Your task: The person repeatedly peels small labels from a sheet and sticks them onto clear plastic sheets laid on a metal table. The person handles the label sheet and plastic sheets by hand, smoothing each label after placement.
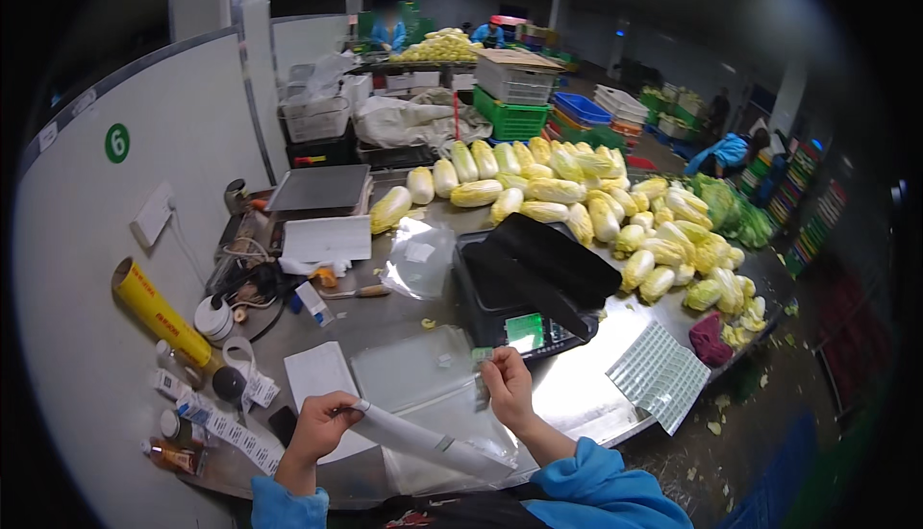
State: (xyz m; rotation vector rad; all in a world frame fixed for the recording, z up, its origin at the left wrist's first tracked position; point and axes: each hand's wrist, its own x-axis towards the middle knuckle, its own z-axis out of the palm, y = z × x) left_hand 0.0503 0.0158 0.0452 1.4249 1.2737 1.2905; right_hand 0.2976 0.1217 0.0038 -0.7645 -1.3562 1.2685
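Observation:
My left hand [317, 429] pinches one end of a white label backing strip [425, 437], which sags to the right across the table's front edge. Between thumb and fingers of my right hand [513, 393] is a small green-printed label [482, 354]. Flat clear plastic bags [404, 367] lie stacked beneath and beyond both hands, beside sheets of white paper [317, 370]. A black digital scale [472, 305] with a lit display stands just past my right hand. Black tray-like pieces [537, 259] rest on top of it.
Napa cabbages [555, 190] are heaped along the far and right side of the metal table. A sheet of labels [660, 376] overhangs the right front edge, near a maroon cloth [710, 339]. A knife [364, 291], label rolls [249, 378] and a yellow tube [162, 313] lie left.

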